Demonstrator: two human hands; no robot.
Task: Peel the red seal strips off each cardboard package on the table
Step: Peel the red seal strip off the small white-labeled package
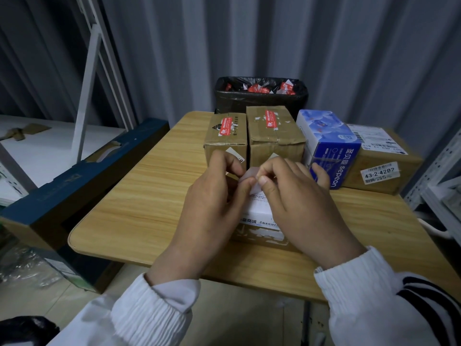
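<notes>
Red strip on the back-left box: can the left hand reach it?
Probably yes: the red strip lies bare on top, just beyond the left hand, though its fingers pinch a pale strip.

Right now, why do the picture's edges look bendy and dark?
In the head view the wide lens bows the edge of the table and leans the shelf post; the corners dim; the left hand and right hand, pinching a pale strip, look slightly soft.
</notes>
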